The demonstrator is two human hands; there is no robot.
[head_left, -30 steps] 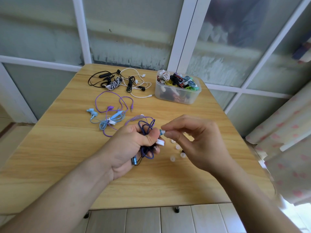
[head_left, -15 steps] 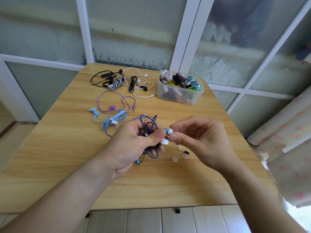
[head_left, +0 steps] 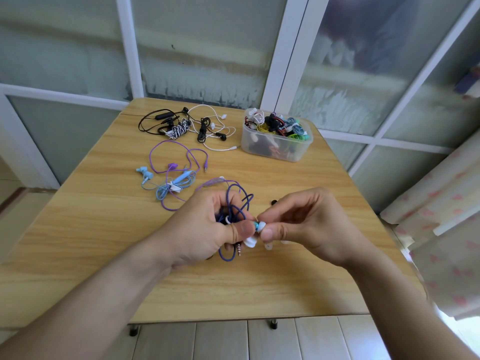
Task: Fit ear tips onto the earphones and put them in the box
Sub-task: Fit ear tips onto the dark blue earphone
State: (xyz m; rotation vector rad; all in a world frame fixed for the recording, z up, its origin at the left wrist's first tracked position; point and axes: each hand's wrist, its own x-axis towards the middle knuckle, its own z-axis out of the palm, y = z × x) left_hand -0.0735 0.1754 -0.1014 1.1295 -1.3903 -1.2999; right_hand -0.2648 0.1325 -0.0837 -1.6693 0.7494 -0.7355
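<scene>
Wooden table (head_left: pixel 130 255), frame ctr: L hand (head_left: pixel 205 229) grips dark purple earphones (head_left: pixel 235 203); R hand (head_left: pixel 309 224) pinches white ear tip (head_left: pixel 261 225) at teal bud.

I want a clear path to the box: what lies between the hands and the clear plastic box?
In the head view, mostly bare tabletop separates the right hand from the plastic box; only one small dark ear tip lies there.

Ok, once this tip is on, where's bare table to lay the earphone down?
Bare wood runs along the table's near edge, below both hands, and on the left between the light blue earphones and the left edge. The far side is crowded: black and white earphones beside the full plastic box. Loose ear tips lie under the right hand.
</scene>
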